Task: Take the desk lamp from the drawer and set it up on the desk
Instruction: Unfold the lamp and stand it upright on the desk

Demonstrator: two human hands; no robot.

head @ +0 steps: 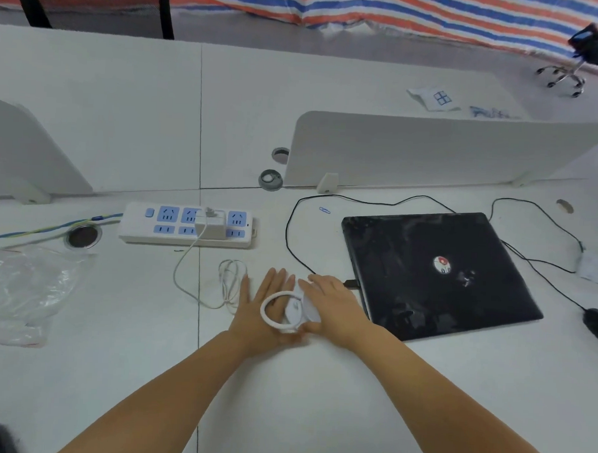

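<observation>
Lamp out of drawer: small white ring-headed plastic desk lamp [287,313] sits on white counter [317,398]. Left hand [264,314] flat, fingers spread, beside it; right hand [335,306] clasps its base. Unfolding and plugging in seemingly left.

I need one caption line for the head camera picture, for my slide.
Both hands, left hand and right hand, hold a white ring lamp on the desk beside a closed laptop.

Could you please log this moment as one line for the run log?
lamp on desk | left hand flat beside it | right hand on base | adapter in power strip
</observation>
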